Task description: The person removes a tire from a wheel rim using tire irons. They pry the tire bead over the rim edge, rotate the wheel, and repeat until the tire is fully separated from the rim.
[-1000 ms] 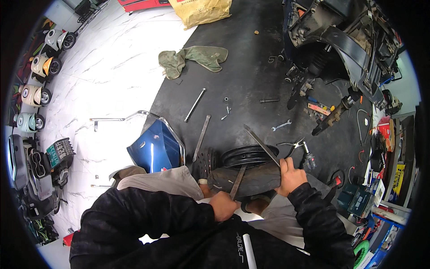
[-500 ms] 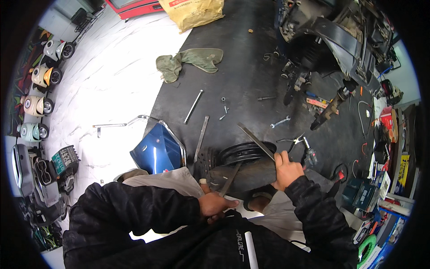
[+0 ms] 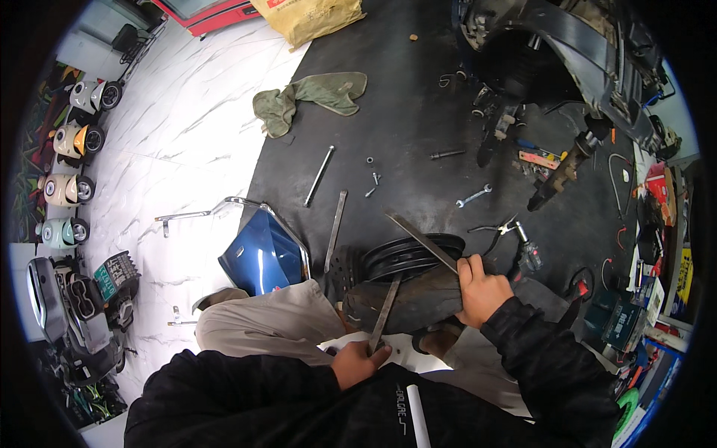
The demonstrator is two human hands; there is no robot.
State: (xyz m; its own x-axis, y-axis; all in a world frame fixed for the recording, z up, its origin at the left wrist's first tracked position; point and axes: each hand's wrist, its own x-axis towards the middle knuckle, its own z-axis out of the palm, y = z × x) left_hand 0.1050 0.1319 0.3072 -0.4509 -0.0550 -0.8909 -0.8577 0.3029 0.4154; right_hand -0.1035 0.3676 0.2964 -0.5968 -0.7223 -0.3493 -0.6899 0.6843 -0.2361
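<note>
Presently, one tyre, with one rim along its far side, lies ahead of the left hand. Three flat bars: left fingers grasp the first bar, the right hand's fingers the second bar; the third bar lies farther ahead. Since one second ago, the left hand has drawn back from the tyre.

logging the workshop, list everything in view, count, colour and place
tyre: one, black, by feet
wheel rim: one, black, at tyre
held bars: two, grey, at tyre
loose bar: one, grey, left of rim
panel: one, blue, floor left
cloth: one, green, far mat
spanner: one, silver, mat right
long tool: one, silver, mat left
sack: one, yellow, top
stripped vehicle: one, dark, upper right
small scooters: four, pale, left edge
vehicle: one, dark, lower left
cabinet: one, red, top left
clutter: uncounted, mixed colours, right edge
left hand: one, bare, holding one bar
right hand: one, bare, holding the other
</note>
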